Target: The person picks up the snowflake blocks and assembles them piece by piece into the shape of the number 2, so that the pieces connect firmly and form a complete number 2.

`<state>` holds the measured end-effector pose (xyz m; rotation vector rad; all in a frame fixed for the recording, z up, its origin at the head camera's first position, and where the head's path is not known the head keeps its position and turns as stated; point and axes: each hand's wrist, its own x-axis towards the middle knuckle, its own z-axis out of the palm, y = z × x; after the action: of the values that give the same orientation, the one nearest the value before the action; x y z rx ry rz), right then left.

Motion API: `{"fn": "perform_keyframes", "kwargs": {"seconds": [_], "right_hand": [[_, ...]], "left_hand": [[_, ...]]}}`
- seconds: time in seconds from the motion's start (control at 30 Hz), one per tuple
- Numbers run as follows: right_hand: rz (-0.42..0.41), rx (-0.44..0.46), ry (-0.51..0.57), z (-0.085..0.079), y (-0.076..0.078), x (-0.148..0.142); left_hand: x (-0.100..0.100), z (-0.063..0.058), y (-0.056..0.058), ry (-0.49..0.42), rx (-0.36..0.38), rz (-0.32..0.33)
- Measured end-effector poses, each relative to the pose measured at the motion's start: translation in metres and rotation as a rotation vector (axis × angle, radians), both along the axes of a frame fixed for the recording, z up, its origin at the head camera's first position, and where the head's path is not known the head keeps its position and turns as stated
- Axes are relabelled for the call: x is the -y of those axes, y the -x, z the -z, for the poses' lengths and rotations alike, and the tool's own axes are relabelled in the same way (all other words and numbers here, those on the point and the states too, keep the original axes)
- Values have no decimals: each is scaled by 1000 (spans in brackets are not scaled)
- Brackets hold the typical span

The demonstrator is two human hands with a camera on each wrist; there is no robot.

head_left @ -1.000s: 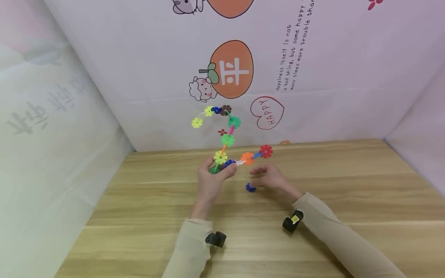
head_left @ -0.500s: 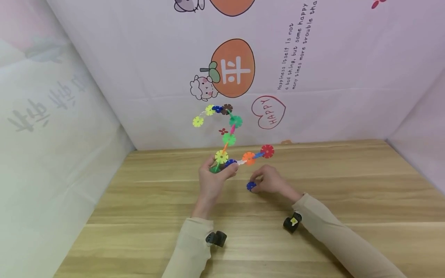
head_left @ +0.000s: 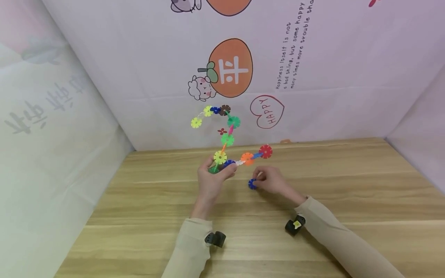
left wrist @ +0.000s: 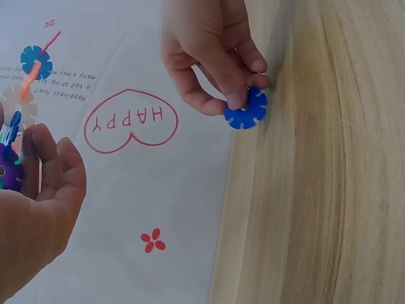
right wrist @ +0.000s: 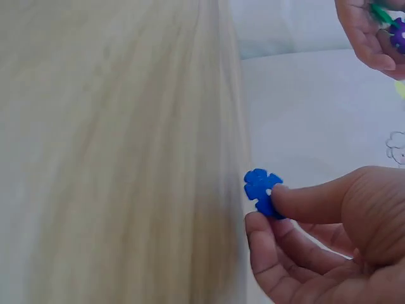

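A chain of colourful notched plastic snowflake discs (head_left: pixel 227 139) curves upward from my left hand (head_left: pixel 210 186), whose fingers and thumb hold it near its lower bend, around green and dark blue discs. One branch reaches right, through an orange disc (head_left: pixel 247 158), to a red disc (head_left: pixel 265 151) at its end. The upper end hooks left to a yellow disc (head_left: pixel 196 122). My right hand (head_left: pixel 272 180) pinches a single blue snowflake disc (head_left: pixel 252 184) between thumb and fingers, apart from the chain. In the right wrist view, the thumb covers part of this blue disc (right wrist: pixel 258 186).
Below both hands lies a wood-grain table (head_left: pixel 243 239). A white printed backdrop (head_left: pixel 167 77) rises behind its far edge, and a pale sheet (head_left: pixel 52 154) stands along the left side. Each sleeve cuff carries a small black camera (head_left: pixel 216 239).
The right hand's fingers have closed on the loose blue disc and drawn it slightly up and right. The left hand and the chain stay almost where they were.
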<state>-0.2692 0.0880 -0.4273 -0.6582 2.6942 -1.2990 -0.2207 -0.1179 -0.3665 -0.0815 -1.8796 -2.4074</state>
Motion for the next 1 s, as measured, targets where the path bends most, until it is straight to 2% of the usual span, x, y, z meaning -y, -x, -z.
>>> {"fn": "perform_keyframes", "kwargs": {"seconds": [0.23, 0.37, 0.5, 0.7, 0.83, 1.0], "right_hand": [[109, -8, 70, -11, -2, -18], [155, -37, 142, -27, -1, -28], [187, -50, 260, -45, -1, -37], [186, -145, 383, -66, -5, -46], [170, -188, 398, -75, -8, -51], [147, -183, 399, -78, -9, -55]], "left_hand": [[-3, 2, 0, 1, 9, 3], [-3, 3, 0, -11, 28, -8], [-1, 3, 0, -16, 40, -19], [1, 5, 0, -4, 49, -31], [3, 7, 1, -2, 70, -45], [2, 8, 2, -15, 75, -30]]}}
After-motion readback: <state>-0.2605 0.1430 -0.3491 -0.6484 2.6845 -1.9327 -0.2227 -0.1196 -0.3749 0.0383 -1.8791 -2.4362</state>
